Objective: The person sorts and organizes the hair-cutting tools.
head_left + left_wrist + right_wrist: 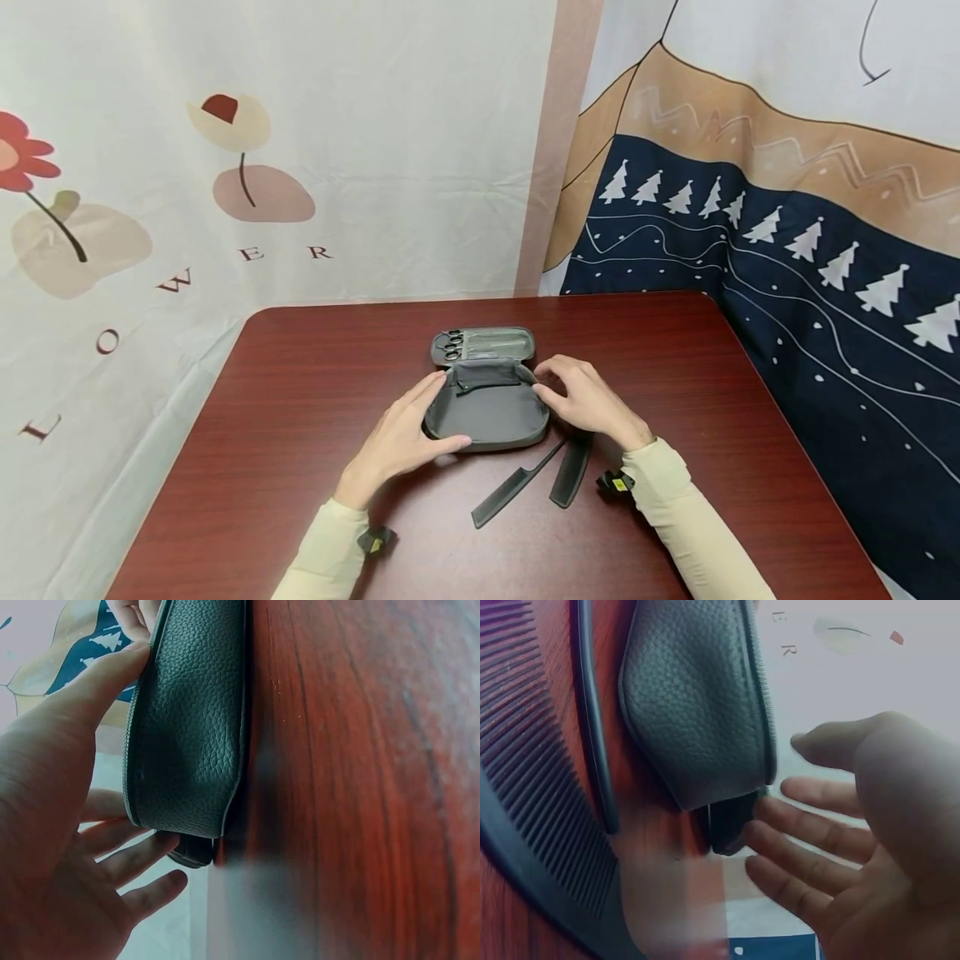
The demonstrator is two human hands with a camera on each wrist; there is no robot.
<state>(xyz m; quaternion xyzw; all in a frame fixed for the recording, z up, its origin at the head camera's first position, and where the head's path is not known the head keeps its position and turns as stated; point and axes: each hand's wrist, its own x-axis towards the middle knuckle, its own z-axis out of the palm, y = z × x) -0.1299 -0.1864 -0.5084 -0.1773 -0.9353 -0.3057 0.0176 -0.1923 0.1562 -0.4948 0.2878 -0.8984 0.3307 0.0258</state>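
one table [315, 400], one case [487, 421] toward its far edge, two combs [507, 497] [572, 473] between case and near edge, two hands [401, 433] [588, 398], two sleeves [326, 550] [690, 517], scissors [453, 343] too small to count

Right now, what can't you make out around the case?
Head: exact type of each looped tool in the lid; too small.
Left wrist: inside of the case; hidden by its outer wall.
Right wrist: full outline of the toothed comb; cut off by the left and bottom edges.
Right wrist: upper end of the thin dark rod; cut off by the top edge.
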